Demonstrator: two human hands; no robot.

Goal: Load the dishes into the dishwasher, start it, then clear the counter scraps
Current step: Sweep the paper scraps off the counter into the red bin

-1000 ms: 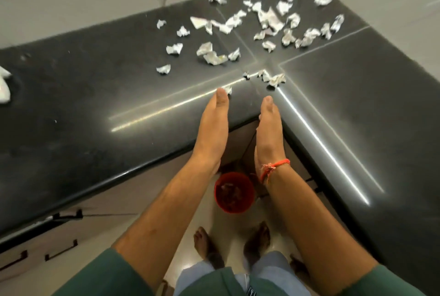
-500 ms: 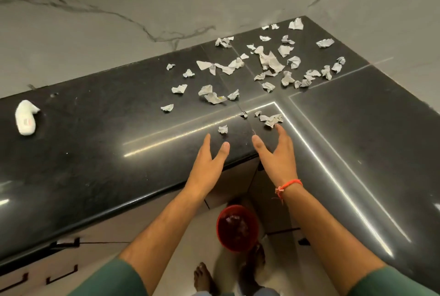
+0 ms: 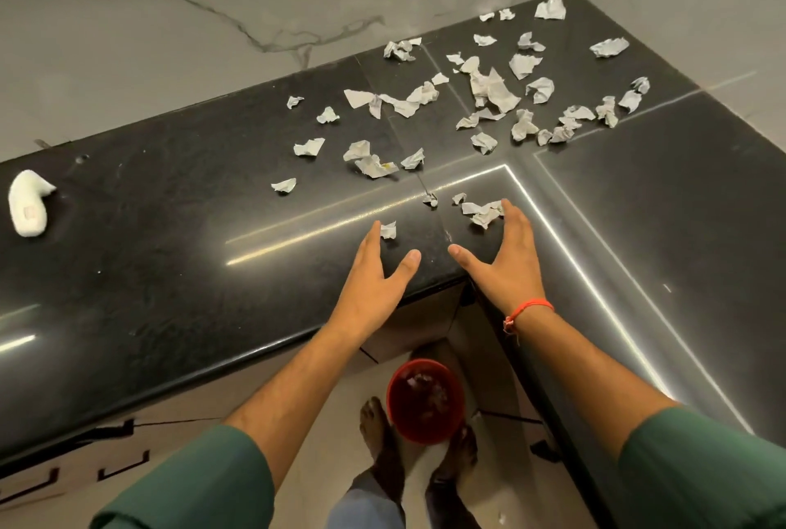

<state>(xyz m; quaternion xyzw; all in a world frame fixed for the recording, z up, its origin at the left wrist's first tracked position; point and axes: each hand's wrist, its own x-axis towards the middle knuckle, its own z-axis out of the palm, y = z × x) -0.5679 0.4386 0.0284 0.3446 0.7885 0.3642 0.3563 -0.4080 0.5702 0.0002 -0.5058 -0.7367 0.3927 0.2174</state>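
From the head view, both spread flat on the black counter [image 3: 178, 256]: left hand [image 3: 374, 273] touching one near paper scrap [image 3: 388, 229], right hand [image 3: 508, 260] against a small clump [image 3: 482, 211], remaining scraps [image 3: 489, 99] scattered farther off, red bin [image 3: 425, 401] below between the arms.

home kitchen | black stone counter [image 3: 170, 273] | marble wall [image 3: 212, 60] | cabinet handles [image 3: 123, 470]

Dark green sleeves [image 3: 191, 481] pushed above elbows, both forearms bare. Thin orange-red thread bracelet [image 3: 527, 309] on right wrist, loose frayed end dangling. Blue-grey trousers [image 3: 365, 507] below. Bare feet [image 3: 378, 439].
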